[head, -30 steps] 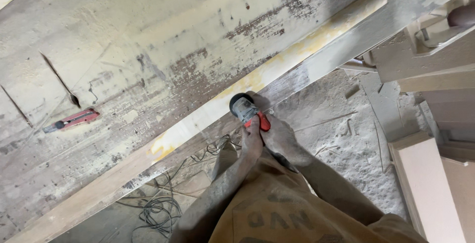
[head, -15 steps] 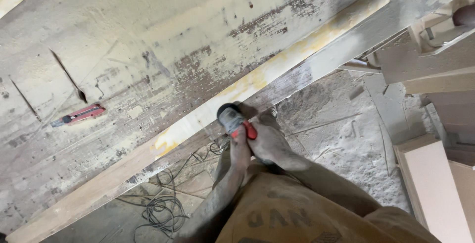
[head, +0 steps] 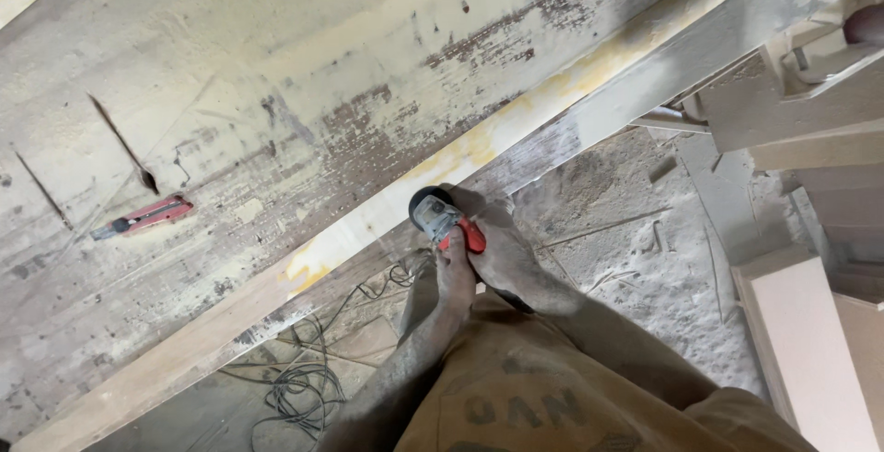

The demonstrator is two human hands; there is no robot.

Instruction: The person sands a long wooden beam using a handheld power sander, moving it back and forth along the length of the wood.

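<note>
Both my hands grip a small angle grinder [head: 435,214] with a grey head and a red body. My left hand [head: 454,272] holds it from below, my right hand [head: 505,254] from the right side. The grinder's head presses against the front edge of a long pale wooden strip [head: 368,222], which runs diagonally along the edge of a worn, paint-scuffed workbench [head: 276,93]. Yellowish patches mark the strip on both sides of the grinder. My arms are coated with dust.
A red utility knife [head: 143,217] lies on the bench at the left. Coiled black cables [head: 299,383] lie on the floor under the bench edge. Sawdust covers the floor [head: 626,259]. Pale boards [head: 810,341] and timber pieces [head: 801,111] are stacked at the right.
The grinder and both hands slid left along the strip's edge, then came back slightly to the right.
</note>
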